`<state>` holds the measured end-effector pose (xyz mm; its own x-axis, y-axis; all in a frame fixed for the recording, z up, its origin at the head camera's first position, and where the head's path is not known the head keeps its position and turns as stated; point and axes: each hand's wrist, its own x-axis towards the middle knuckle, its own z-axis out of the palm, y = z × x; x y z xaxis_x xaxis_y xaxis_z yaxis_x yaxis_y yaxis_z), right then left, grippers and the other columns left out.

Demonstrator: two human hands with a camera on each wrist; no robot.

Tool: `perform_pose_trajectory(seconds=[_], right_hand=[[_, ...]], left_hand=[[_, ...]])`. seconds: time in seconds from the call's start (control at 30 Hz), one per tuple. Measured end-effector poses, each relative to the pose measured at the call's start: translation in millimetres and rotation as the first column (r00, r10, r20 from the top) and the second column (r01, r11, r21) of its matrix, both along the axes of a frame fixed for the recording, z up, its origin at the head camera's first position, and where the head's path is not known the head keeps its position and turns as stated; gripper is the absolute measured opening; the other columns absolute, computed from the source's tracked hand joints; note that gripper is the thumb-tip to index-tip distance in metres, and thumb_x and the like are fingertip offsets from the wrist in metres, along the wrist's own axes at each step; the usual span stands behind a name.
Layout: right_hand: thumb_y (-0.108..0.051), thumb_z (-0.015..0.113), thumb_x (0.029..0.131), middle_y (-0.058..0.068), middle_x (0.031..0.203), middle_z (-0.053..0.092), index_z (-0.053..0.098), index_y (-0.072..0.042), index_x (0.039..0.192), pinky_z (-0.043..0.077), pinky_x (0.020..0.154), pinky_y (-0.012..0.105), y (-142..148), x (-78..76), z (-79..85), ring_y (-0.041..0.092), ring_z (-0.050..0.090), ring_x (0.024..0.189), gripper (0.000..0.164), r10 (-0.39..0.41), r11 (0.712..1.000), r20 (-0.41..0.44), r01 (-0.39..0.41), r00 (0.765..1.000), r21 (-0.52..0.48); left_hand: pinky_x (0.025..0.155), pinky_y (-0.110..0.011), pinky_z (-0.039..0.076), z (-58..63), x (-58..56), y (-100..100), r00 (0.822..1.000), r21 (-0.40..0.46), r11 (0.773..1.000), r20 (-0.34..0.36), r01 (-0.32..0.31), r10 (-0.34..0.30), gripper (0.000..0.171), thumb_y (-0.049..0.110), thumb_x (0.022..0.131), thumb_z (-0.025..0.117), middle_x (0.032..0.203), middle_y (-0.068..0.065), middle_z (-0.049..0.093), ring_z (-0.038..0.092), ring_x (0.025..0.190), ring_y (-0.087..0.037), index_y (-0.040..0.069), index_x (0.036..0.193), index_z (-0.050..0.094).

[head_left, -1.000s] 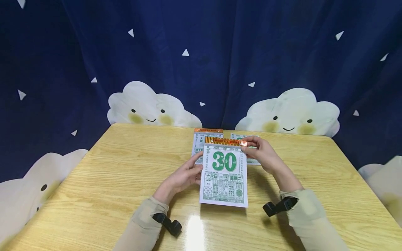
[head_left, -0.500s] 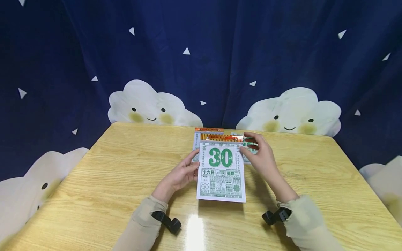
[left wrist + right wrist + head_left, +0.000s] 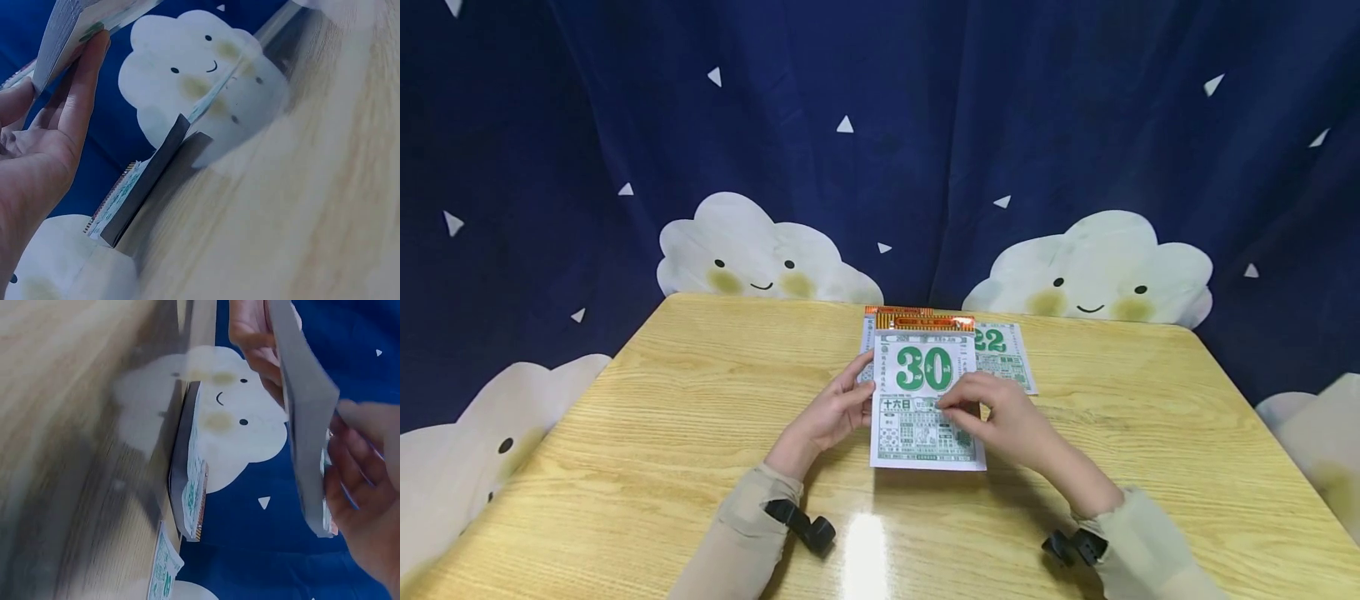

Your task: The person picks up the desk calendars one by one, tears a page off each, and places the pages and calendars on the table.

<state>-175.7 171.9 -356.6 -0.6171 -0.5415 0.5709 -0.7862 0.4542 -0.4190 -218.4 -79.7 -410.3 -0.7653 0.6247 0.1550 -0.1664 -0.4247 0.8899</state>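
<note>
A tear-off calendar [image 3: 925, 371] showing a green 30 under an orange and gold header is held above the table, facing up toward the head camera. My left hand [image 3: 831, 412] grips its left edge, thumb in front and fingers behind. In the left wrist view the calendar's thick page stack [image 3: 59, 47] rests between thumb and fingers. My right hand [image 3: 1003, 417] is over the right half of the page, fingers loosely bent, fingertips at or just above the paper near the middle. The right wrist view shows the calendar's grey backing [image 3: 306, 425]; whether the fingertips touch the page is unclear.
Behind, partly covered, a second calendar [image 3: 867, 337] lies on the wooden table [image 3: 700, 400]. A loose sheet [image 3: 1011, 358] with a green 22 lies to its right. A dark blue curtain [image 3: 895, 150] with clouds hangs behind the table.
My right hand has left the calendar's top right corner and moved down and left over the page. The calendar has shifted slightly left and up; my left hand keeps its grip.
</note>
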Motion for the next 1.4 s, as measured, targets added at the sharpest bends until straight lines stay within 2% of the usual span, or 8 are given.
perform_pose_trajectory(seconds=[0.13,0.33,0.47,0.6,0.87,0.97,1.2,1.4], right_hand=[[-0.017,0.074,0.074,-0.014,0.08,0.06,0.068,-0.019,0.083,0.043,0.06,0.018,-5,6.3,-3.0,0.001,0.05,0.069,0.012,0.076,0.99,-0.02,-0.073,0.997,0.119],[-0.043,0.078,0.063,-0.015,0.091,0.055,0.068,-0.026,0.086,0.042,0.076,0.027,-11,14.9,-4.7,0.006,0.05,0.086,0.031,0.004,0.948,-0.097,0.026,0.995,0.316],[-0.045,0.077,0.062,-0.014,0.094,0.055,0.068,-0.027,0.088,0.042,0.079,0.029,-13,18.7,-4.2,0.007,0.05,0.089,0.033,-0.031,0.931,-0.074,0.055,0.997,0.362],[-0.039,0.076,0.067,-0.015,0.092,0.056,0.069,-0.027,0.087,0.042,0.077,0.028,-14,21.2,-4.8,0.006,0.051,0.087,0.025,-0.017,0.929,-0.065,0.04,0.998,0.368],[-0.024,0.071,0.074,-0.016,0.084,0.058,0.071,-0.024,0.078,0.046,0.072,0.024,-16,22.1,-6.4,0.003,0.053,0.078,0.004,0.034,0.944,-0.082,-0.005,0.996,0.329],[-0.02,0.071,0.073,-0.017,0.079,0.056,0.067,-0.024,0.073,0.044,0.065,0.019,-16,21.3,-7.0,0.002,0.051,0.07,0.005,0.023,0.96,-0.054,-0.007,0.998,0.28],[-0.012,0.072,0.07,-0.016,0.073,0.054,0.061,-0.023,0.07,0.046,0.056,0.016,-14,19.7,-5.2,0.003,0.051,0.063,0.016,-0.021,0.991,0.104,0.007,0.994,0.134],[-0.016,0.075,0.073,-0.014,0.071,0.055,0.063,-0.025,0.071,0.044,0.051,0.018,-9,18.4,-1.8,0.006,0.049,0.06,0.015,-0.018,1.0,0.28,0.012,0.96,0.024]], left_hand=[[0.067,-0.027,0.053,-0.2,-0.2,-1,1.0,0.005,1.0,-0.005,-0.01,0.01,0.057,0.007,0.097,0.034,0.106,-0.003,0.063,0.063,0.079,-0.015,0.014,0.147,0.007],[0.069,-0.029,0.053,-1.5,-0.5,-1,1.0,0.013,1.0,-0.02,0.006,-0.006,0.056,0.007,0.097,0.033,0.107,-0.002,0.063,0.064,0.08,-0.015,0.013,0.146,0.008],[0.069,-0.029,0.053,-2.6,-0.6,0,1.0,0.01,1.0,-0.017,0.005,-0.005,0.055,0.005,0.097,0.031,0.105,-0.002,0.064,0.064,0.079,-0.015,0.012,0.146,0.007],[0.068,-0.028,0.053,-2.8,-0.3,0,1.0,0.007,1.0,-0.007,-0.004,0.004,0.055,0.004,0.097,0.03,0.104,-0.002,0.064,0.064,0.078,-0.015,0.012,0.146,0.006],[0.068,-0.029,0.053,-2.0,-0.4,-1,1.0,0.005,1.0,-0.002,-0.007,0.007,0.056,0.003,0.097,0.029,0.106,-0.001,0.063,0.064,0.08,-0.015,0.012,0.147,0.006],[0.068,-0.028,0.052,-2.0,-0.9,-2,1.0,-0.001,1.0,-0.002,-0.015,0.015,0.056,0.005,0.097,0.03,0.107,-0.001,0.062,0.063,0.08,-0.015,0.013,0.147,0.006],[0.069,-0.028,0.052,-1.8,-0.9,-3,1.0,-0.017,1.0,-0.001,-0.024,0.024,0.057,0.006,0.097,0.033,0.102,-0.001,0.064,0.063,0.08,-0.015,0.012,0.147,0.005],[0.067,-0.027,0.052,-1.9,-0.5,-3,1.0,-0.02,0.999,0.003,-0.028,0.028,0.058,0.007,0.096,0.034,0.1,-0.001,0.063,0.062,0.078,-0.014,0.012,0.147,0.006]])
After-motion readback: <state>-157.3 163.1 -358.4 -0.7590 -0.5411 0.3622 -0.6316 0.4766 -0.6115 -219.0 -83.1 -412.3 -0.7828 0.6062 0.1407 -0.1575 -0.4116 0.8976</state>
